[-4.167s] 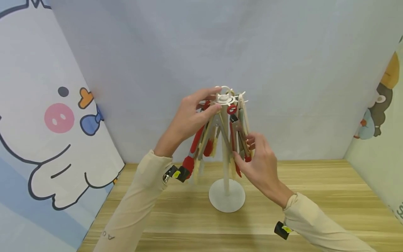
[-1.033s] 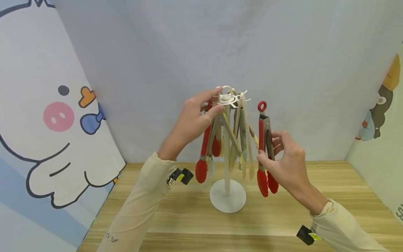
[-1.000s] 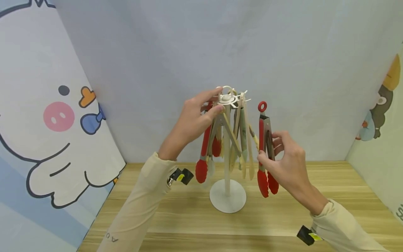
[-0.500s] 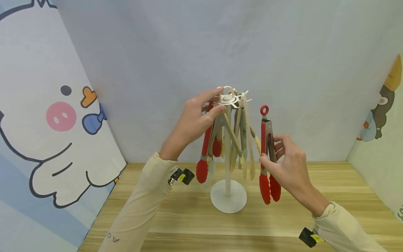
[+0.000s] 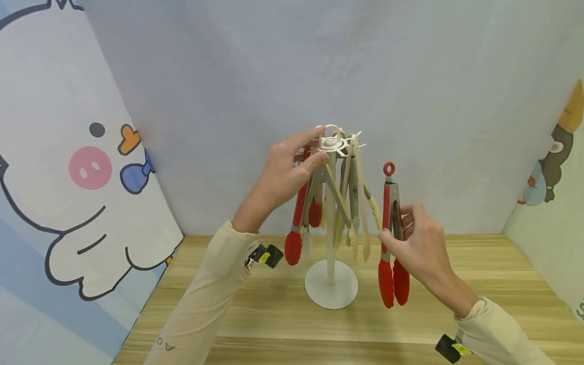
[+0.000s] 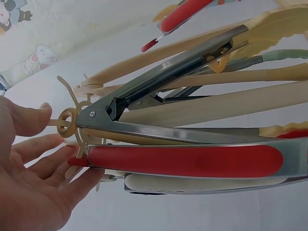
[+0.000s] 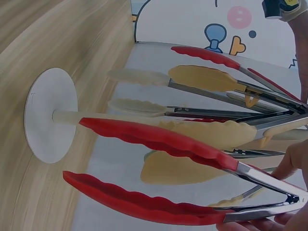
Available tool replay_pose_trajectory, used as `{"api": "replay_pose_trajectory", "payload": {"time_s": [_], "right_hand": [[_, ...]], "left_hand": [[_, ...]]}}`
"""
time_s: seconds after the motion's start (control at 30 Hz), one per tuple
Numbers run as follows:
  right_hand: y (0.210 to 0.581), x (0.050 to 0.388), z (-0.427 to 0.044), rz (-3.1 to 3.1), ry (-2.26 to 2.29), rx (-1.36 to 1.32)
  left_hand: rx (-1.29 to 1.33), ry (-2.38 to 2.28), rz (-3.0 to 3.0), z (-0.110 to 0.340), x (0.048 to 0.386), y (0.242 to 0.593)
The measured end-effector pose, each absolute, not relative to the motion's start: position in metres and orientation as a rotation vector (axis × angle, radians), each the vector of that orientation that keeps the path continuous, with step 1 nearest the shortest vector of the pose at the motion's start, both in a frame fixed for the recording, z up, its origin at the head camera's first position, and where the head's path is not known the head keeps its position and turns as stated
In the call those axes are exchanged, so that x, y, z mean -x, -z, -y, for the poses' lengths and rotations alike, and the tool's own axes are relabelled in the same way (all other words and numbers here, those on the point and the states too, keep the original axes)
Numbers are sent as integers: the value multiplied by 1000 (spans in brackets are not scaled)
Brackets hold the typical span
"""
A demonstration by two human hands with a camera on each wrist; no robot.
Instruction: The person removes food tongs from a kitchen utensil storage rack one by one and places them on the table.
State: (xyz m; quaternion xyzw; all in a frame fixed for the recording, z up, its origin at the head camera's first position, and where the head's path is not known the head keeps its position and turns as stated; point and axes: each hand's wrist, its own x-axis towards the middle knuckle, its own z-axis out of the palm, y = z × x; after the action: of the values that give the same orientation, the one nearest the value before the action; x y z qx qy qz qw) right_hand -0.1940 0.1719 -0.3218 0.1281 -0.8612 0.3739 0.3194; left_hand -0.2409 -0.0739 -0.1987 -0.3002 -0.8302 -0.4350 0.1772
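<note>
- The right hand (image 5: 417,241) holds a pair of red-tipped tongs (image 5: 386,208) by the handles, thumb on one side and fingers on the other.
- These tongs hang nearly upright, red ring at the top and scalloped red tips pointing down, their two arms slightly parted. They are to the right of the stand and apart from it, above the table's far half.
- The left hand (image 5: 286,170) grips the top of a white stand (image 5: 330,248), thumb and fingers curved about its hooked ring.
- The stand is upright, its round base (image 5: 330,296) near the middle of the table's far edge.
- From the hooks hang more tongs, close together: a red pair (image 5: 294,248) on the left, and a metal pair with yellowish tips (image 5: 337,195) below the left thumb, arms spread.
- The table (image 5: 264,324) has a pale wood grain.
- Behind its far edge is a grey cloth (image 5: 433,101); cartoon panels flank it, the left one (image 5: 41,167) showing a big white character.
</note>
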Motion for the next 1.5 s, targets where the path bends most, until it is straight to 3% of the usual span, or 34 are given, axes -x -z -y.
{"api": "replay_pose_trajectory", "payload": {"time_s": [1.5], "right_hand": [[359,202,-188,2612,-973,-119]], "left_hand": [[870,1224,2334,75,242,201]]}}
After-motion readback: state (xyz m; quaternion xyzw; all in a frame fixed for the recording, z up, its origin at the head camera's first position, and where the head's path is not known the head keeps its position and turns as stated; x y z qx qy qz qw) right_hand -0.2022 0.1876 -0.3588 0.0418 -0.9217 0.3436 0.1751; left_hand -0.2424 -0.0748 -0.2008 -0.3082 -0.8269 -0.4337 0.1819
